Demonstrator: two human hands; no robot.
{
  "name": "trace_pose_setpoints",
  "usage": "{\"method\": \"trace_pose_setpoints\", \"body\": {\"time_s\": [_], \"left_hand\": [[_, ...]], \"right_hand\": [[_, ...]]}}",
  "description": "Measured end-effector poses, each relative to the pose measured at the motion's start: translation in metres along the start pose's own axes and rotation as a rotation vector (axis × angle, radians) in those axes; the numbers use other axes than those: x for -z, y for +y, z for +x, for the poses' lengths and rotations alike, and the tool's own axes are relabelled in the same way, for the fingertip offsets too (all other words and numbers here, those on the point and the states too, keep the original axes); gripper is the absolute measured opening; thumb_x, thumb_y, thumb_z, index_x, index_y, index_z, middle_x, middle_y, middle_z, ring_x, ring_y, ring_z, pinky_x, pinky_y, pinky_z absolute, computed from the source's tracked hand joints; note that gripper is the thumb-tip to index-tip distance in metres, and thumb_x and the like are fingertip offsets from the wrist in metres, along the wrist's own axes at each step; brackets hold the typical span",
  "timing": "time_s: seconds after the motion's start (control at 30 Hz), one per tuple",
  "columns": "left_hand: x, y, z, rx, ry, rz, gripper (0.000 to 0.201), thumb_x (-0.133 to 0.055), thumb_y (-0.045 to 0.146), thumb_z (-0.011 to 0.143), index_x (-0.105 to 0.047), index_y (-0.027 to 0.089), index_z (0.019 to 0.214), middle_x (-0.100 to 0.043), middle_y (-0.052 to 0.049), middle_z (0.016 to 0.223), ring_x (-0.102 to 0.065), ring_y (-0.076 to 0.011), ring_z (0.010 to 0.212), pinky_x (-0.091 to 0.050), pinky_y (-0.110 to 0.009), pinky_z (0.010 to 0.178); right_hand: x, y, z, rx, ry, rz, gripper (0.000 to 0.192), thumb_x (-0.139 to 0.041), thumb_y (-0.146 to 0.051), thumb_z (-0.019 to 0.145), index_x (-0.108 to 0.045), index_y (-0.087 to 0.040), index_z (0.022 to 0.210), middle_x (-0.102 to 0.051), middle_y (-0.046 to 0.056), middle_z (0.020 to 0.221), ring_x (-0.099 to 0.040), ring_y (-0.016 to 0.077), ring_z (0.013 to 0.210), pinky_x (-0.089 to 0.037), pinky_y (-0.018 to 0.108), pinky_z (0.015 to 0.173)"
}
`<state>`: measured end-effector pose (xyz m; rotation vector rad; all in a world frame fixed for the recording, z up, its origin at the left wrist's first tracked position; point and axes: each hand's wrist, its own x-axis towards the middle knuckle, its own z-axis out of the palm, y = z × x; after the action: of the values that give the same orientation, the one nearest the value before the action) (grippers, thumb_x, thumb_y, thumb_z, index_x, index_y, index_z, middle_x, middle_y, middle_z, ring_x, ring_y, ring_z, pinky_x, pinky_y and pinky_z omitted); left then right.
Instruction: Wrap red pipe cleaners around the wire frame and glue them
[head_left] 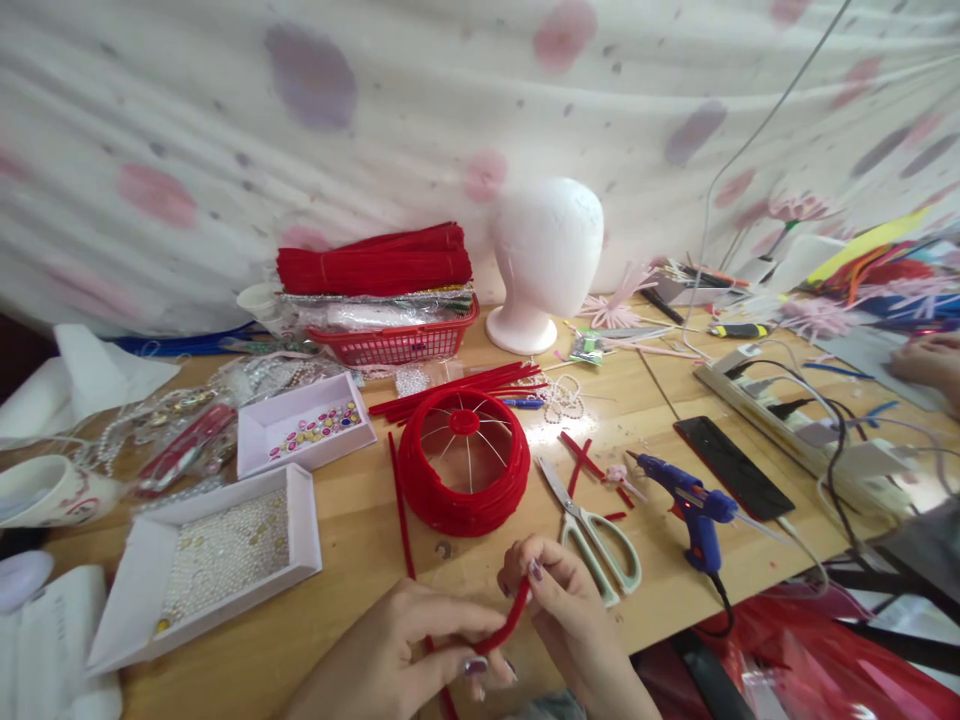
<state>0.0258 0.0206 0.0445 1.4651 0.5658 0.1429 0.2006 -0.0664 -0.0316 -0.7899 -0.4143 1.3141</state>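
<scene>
Between my two hands is a red pipe cleaner (512,622), bent in a curve. My left hand (409,640) pinches its lower end, and my right hand (562,600) pinches the upper end between thumb and fingers. Another long red pipe cleaner (400,500) lies on the table and passes under my left hand. Just beyond my hands stands a round red frame (465,480), its ring wrapped in red with thin wire spokes meeting at a red hub. Scissors (592,530) with pale handles lie slightly open beside my right hand.
A blue glue gun (694,505), a phone (733,467) and a power strip (795,420) are on the right. Boxes of beads (304,520) and gems (360,400) stand left. Behind are a red basket (397,343) and a white foam head (551,250). Another person's hand (930,360) shows far right.
</scene>
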Motion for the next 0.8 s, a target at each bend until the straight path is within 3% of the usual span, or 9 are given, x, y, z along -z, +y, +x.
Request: {"method": "trace_pose_setpoints", "body": {"time_s": [0.1,0.23,0.4,0.53,0.63,0.8], "left_hand": [[0.007,-0.005,-0.002,-0.015,0.01,0.124,0.018,-0.066,0.023,0.09,-0.083,0.029,0.093,-0.082,-0.002,0.087,-0.074,-0.0167,0.081,-0.053,-0.022,0.077],[0.015,-0.019,-0.007,0.023,0.132,0.207,0.011,-0.074,0.035,0.087,-0.083,0.029,0.088,-0.081,-0.002,0.082,-0.072,-0.0174,0.082,-0.049,-0.025,0.087],[0.008,-0.029,-0.003,0.017,0.281,-0.229,0.039,-0.079,0.057,0.078,-0.079,0.019,0.081,-0.078,-0.006,0.074,-0.071,-0.0172,0.07,-0.053,-0.024,0.071],[-0.001,-0.036,0.003,-0.06,0.304,-0.451,0.042,-0.083,0.058,0.074,-0.077,0.016,0.078,-0.076,-0.007,0.069,-0.07,-0.0153,0.062,-0.054,-0.022,0.062],[0.0,-0.036,0.003,-0.101,0.316,-0.411,0.041,-0.078,0.056,0.08,-0.077,0.015,0.08,-0.076,-0.007,0.07,-0.069,-0.0148,0.062,-0.054,-0.021,0.061],[0.009,-0.024,0.0,-0.128,0.395,-0.142,0.033,-0.066,0.048,0.093,-0.078,0.018,0.086,-0.076,-0.005,0.078,-0.07,-0.0146,0.071,-0.056,-0.021,0.069]], "right_hand": [[-0.006,0.0,0.0,0.005,-0.119,0.054,0.032,-0.085,-0.044,0.077,-0.066,-0.019,0.071,-0.047,-0.004,0.058,-0.039,0.0097,0.056,-0.032,0.024,0.059],[-0.013,-0.003,0.0,-0.001,-0.238,0.124,0.042,-0.085,-0.05,0.076,-0.058,-0.02,0.063,-0.037,-0.008,0.051,-0.03,0.0083,0.049,-0.03,0.025,0.057],[-0.019,-0.008,0.0,-0.076,-0.288,0.182,0.051,-0.086,-0.05,0.076,-0.049,-0.02,0.057,-0.032,-0.01,0.046,-0.026,0.0079,0.047,-0.026,0.024,0.055],[-0.025,-0.01,0.0,-0.113,-0.265,0.215,0.063,-0.09,-0.053,0.069,-0.038,-0.021,0.052,-0.027,-0.01,0.043,-0.025,0.0085,0.046,-0.023,0.024,0.052],[-0.029,-0.011,0.002,-0.127,-0.238,0.235,0.067,-0.09,-0.055,0.068,-0.034,-0.022,0.053,-0.024,-0.011,0.042,-0.023,0.0094,0.046,-0.023,0.024,0.05],[-0.03,-0.016,0.01,-0.113,-0.168,0.22,0.055,-0.087,-0.05,0.073,-0.042,-0.022,0.058,-0.025,-0.01,0.049,-0.019,0.0095,0.049,-0.027,0.023,0.053]]}}
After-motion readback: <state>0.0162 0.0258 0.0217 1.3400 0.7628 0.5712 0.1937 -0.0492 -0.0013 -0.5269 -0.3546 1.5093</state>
